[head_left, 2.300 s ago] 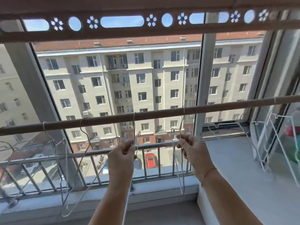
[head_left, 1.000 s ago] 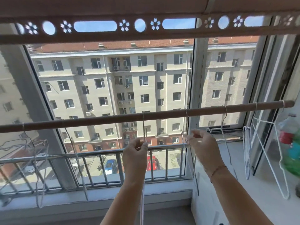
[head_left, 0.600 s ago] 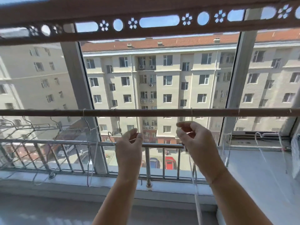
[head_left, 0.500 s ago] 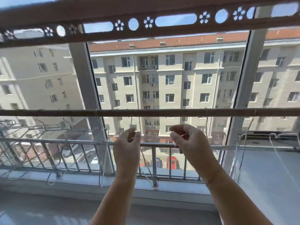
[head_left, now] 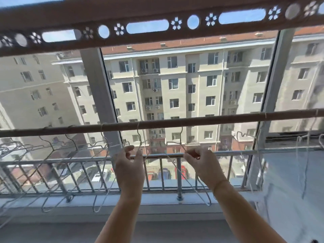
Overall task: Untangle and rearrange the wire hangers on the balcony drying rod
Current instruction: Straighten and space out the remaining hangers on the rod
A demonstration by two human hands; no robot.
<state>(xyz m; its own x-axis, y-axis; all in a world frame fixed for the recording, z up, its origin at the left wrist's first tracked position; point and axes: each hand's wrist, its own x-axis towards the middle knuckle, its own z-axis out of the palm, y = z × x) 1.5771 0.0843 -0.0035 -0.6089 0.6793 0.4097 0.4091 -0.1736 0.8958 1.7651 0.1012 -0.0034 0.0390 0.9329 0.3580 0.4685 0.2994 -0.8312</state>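
Observation:
A brown drying rod [head_left: 175, 122] runs across the window at chest height. Thin wire hangers hang from it: a tangled bunch [head_left: 52, 155] at the left, one [head_left: 140, 137] in the middle and one [head_left: 181, 137] just right of it. My left hand [head_left: 129, 165] is below the rod with thumb and fingers apart, and the middle hanger's neck passes beside the thumb tip. My right hand [head_left: 201, 163] pinches the neck of the hanger to the right. That hanger's lower wire [head_left: 192, 186] trails down past my wrist.
More hangers [head_left: 245, 135] hang on the rod at the right, near a grey window post [head_left: 273, 85]. A metal railing [head_left: 70, 159] stands outside the glass. A perforated brown beam [head_left: 157, 23] runs overhead. The sill [head_left: 157, 206] lies below.
The view has swung left and the bunch of hangers at the left has come into sight. My left hand's pinch has loosened, with the fingers now spread. My right hand keeps its pinch.

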